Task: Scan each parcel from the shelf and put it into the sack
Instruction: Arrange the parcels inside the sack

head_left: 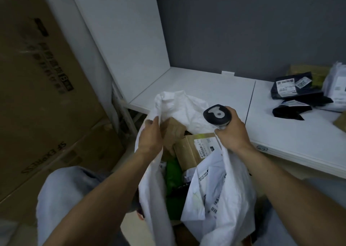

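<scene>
Your left hand [149, 135] grips the left edge of the white sack [155, 189], fingers curled round it. Your right hand [232, 133] holds the black scanner [217, 114] and pinches the sack's right edge too. The sack is open in front of the white shelf [206, 88]. Inside lie a brown box [187, 150], a green parcel [173, 176] and a white mailer bag [211, 195]. Black parcels [294, 90] sit on the shelf, far right.

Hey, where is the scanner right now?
The scanner sits right of centre in the head view, gripped in the right hand just above the open rim of the sack, in front of the white shelf.
</scene>
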